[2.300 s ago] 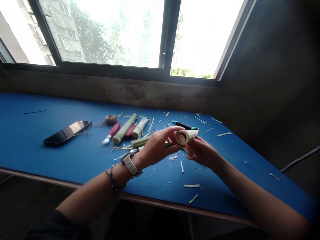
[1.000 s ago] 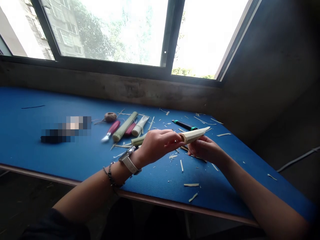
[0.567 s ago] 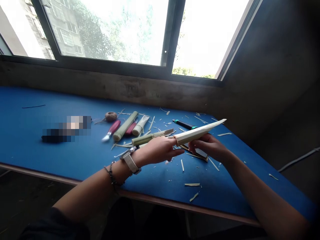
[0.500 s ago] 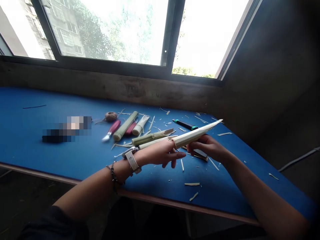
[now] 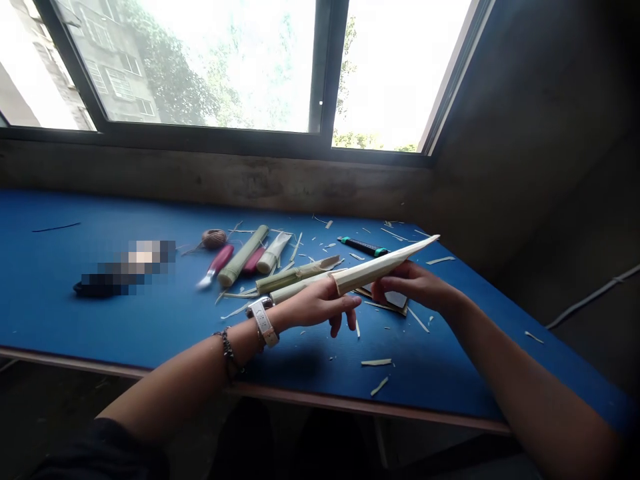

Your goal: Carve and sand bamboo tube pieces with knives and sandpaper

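A pale split bamboo piece (image 5: 385, 265) with a long pointed far end slants up to the right above the table. My right hand (image 5: 417, 283) grips it from below, fingers partly hidden behind it. My left hand (image 5: 327, 303) is at its blunt near end, which covers part of the fingers. Its thumb stretches out and the visible fingers hang loose and apart. Below my right hand lies a flat, pale-faced piece (image 5: 395, 300) with a brown edge, partly covered. Just beyond my left hand are a split bamboo length (image 5: 297, 275) and a paler one (image 5: 300, 288).
On the blue table (image 5: 165, 340) lie a bamboo tube (image 5: 243, 257), a shorter one (image 5: 273, 253), a red-handled tool (image 5: 223, 259), another red handle (image 5: 253, 261), a twine ball (image 5: 214, 239) and a black-and-green utility knife (image 5: 363, 246). Shavings are scattered about. A blurred-out object (image 5: 125, 270) lies left.
The view has shifted slightly, so most things sit a little further left. Both hands keep their places at the bamboo piece, with little visible change in pose.
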Action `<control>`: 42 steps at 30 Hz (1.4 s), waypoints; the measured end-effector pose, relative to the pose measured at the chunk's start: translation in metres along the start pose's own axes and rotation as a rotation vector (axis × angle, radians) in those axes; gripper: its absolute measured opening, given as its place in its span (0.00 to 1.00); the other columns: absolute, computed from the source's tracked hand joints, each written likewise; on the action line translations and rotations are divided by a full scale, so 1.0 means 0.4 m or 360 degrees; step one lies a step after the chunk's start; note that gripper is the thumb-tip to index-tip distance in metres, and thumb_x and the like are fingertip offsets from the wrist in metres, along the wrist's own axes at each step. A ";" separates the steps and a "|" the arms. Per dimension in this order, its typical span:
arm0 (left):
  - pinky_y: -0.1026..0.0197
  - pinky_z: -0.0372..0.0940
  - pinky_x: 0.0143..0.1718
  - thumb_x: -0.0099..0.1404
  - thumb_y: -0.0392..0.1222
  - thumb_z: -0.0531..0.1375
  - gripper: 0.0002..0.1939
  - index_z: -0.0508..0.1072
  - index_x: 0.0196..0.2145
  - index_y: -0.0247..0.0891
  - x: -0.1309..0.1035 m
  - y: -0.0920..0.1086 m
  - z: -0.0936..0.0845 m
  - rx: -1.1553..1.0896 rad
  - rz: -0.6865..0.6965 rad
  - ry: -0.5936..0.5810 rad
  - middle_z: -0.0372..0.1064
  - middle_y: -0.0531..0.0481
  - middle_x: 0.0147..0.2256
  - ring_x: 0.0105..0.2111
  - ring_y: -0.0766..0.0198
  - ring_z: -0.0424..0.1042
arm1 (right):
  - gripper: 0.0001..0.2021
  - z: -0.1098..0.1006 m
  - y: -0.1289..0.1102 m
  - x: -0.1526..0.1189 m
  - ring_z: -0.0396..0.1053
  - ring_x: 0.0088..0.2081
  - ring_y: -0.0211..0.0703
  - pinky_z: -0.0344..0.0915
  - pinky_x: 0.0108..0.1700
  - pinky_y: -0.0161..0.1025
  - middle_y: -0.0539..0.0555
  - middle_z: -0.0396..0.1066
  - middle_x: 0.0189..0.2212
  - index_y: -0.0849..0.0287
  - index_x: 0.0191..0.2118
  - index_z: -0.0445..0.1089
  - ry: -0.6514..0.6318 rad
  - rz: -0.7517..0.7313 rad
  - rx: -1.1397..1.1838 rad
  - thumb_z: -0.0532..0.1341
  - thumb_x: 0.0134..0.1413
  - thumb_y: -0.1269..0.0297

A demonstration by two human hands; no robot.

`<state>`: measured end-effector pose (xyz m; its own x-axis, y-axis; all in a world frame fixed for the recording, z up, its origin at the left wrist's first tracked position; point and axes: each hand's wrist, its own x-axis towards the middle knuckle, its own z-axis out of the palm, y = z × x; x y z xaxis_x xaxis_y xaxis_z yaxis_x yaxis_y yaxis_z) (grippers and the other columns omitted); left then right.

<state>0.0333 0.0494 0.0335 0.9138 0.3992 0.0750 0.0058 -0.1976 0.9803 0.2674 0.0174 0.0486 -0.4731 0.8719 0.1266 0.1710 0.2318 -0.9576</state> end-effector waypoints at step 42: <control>0.68 0.64 0.25 0.63 0.46 0.56 0.29 0.51 0.58 0.41 0.005 -0.009 0.020 0.1154 0.0589 0.0535 0.67 0.53 0.32 0.23 0.72 0.66 | 0.11 0.065 -0.018 0.051 0.72 0.29 0.35 0.72 0.28 0.29 0.55 0.73 0.30 0.63 0.38 0.64 0.1385 0.0254 0.1244 0.49 0.61 0.62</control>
<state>0.0383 0.0437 0.0287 0.7409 0.4167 0.5267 0.0936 -0.8407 0.5334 0.2341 0.0225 0.0512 0.3056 0.9378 -0.1647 -0.5439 0.0299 -0.8386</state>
